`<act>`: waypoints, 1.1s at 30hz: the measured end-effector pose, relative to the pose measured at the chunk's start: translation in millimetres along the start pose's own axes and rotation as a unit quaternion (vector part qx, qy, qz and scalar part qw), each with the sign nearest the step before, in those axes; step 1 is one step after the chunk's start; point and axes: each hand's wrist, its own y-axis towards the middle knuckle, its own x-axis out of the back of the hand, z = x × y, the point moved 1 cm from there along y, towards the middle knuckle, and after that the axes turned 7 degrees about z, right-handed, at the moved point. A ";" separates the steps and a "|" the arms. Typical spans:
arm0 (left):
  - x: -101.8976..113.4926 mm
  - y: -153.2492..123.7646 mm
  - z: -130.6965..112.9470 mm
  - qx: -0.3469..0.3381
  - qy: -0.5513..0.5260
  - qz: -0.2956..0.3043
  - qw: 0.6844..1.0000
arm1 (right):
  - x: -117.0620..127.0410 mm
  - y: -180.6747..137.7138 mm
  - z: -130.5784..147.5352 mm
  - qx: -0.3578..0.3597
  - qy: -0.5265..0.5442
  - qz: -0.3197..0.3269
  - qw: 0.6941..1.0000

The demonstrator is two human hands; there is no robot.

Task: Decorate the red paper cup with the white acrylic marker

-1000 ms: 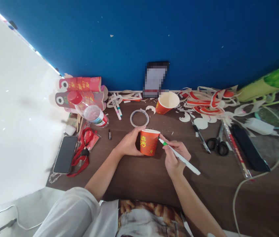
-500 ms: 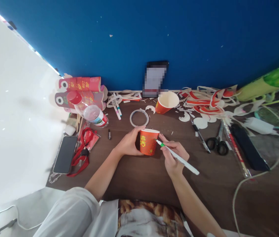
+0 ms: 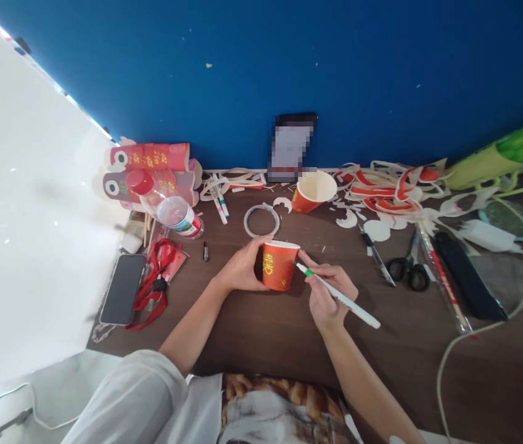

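Observation:
My left hand (image 3: pixel 246 266) is wrapped round the left side of a red paper cup (image 3: pixel 280 269) with yellow characters, which is held nearly upright over the table. In my right hand (image 3: pixel 333 293) is a white marker pen (image 3: pixel 349 301) with a green collar, gripped near its tip. The tip is at the cup's right side; whether it touches cannot be made out. Some fingers of my right hand reach behind the cup's right edge. A second red paper cup (image 3: pixel 306 202), tilted, lies further back. A roll of clear tape (image 3: pixel 245 223) rests behind the held cup.
At left are a plastic bottle (image 3: pixel 181 217), a phone (image 3: pixel 123 290), a red lanyard (image 3: pixel 150 316) and red paper fish (image 3: pixel 160 157). Scissors (image 3: pixel 416 277), a pen (image 3: pixel 382 265), a black case (image 3: pixel 467 277) and paper strips (image 3: pixel 382 206) lie right. A pixelated tablet (image 3: pixel 292 148) leans on the blue partition.
My right hand and the marker have shifted slightly right. The held cup has turned a little, its yellow characters now nearer the left edge. My left hand stays on it.

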 end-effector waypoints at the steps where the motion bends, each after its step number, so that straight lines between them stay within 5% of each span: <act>1: 0.1 0.1 -0.4 0.001 -0.001 0.000 1.000 | 0.4 -0.3 -1.0 0.001 0.010 0.001 1.000; 33: -1.3 0.4 5.9 -0.033 0.011 -0.006 0.999 | 0.0 -0.8 2.1 -0.002 0.021 0.052 0.998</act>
